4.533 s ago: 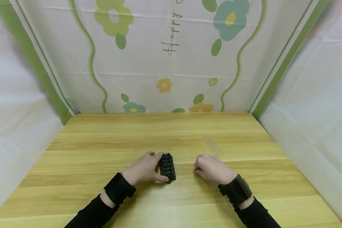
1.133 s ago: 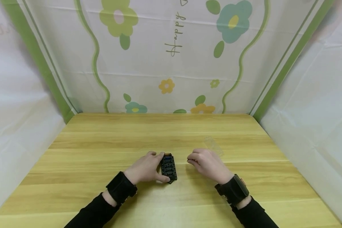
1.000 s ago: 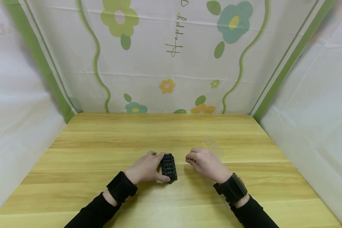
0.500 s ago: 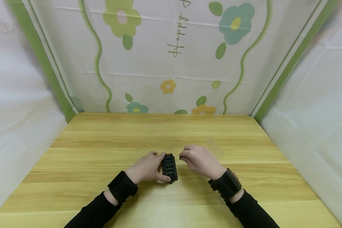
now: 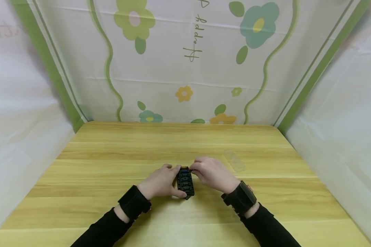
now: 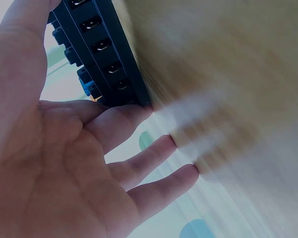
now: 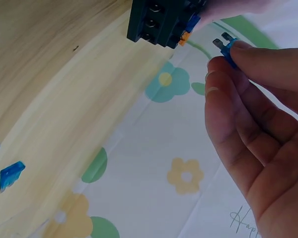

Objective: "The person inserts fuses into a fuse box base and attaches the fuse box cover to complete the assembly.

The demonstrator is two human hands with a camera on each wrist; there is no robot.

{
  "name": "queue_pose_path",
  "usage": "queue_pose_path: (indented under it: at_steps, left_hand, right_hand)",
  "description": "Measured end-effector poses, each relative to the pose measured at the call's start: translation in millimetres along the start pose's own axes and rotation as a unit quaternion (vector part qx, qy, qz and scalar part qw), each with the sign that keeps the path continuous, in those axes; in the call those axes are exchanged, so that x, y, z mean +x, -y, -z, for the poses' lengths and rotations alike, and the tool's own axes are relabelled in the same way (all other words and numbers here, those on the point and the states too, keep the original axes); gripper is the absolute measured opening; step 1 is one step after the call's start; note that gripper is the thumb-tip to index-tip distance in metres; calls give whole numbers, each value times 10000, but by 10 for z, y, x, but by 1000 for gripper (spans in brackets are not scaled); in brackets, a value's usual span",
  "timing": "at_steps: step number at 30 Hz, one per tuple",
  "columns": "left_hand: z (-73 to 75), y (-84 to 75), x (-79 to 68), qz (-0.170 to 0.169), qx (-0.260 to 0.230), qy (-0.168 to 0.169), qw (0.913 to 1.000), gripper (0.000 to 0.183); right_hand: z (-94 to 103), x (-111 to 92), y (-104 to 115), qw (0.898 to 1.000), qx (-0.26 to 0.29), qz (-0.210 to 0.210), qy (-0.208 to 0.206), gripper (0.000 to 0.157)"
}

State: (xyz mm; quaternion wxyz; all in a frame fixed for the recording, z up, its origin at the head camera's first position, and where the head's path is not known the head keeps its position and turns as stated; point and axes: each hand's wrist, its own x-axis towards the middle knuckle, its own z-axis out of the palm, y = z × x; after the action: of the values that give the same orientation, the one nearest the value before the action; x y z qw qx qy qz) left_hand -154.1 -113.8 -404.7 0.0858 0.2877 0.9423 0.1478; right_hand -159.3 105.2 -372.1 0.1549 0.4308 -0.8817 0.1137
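Observation:
A black fuse box [image 5: 185, 182] stands on the table, its long side running away from me. My left hand [image 5: 159, 181] grips it by its two ends, thumb at the near end and index finger at the far end. An orange fuse [image 7: 184, 38] and a blue one sit in its far slots. Between thumb and index finger my right hand [image 5: 214, 174] pinches a blue blade fuse [image 7: 225, 49], its two metal prongs bare and pointing toward the box. That fuse is just right of the box's far end, apart from it in the right wrist view.
A clear plastic cover [image 5: 234, 160] lies on the wooden table [image 5: 111, 144] beyond my right hand. Another blue fuse [image 7: 11, 176] lies loose on the table in the right wrist view, with more small pieces at that view's left edge. Flowered cloth [image 5: 173, 68] hangs behind.
My right hand has lifted from the table and moved left to the far end of the fuse box, with the fuse in its fingertips. The left hand holds the box as before.

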Motion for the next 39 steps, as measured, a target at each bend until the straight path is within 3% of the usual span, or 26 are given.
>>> queue_pose_path:
  at_steps: [21, 39]
  left_hand:
    - [-6, 19, 13, -110, 40, -21, 9999, 101]
    - [-8, 27, 18, -174, 48, -102, 9998, 97]
  right_hand:
    - [-139, 133, 13, 9992, -103, 78, 389, 11]
    - [-238, 179, -21, 9988, 41, 160, 466, 10]
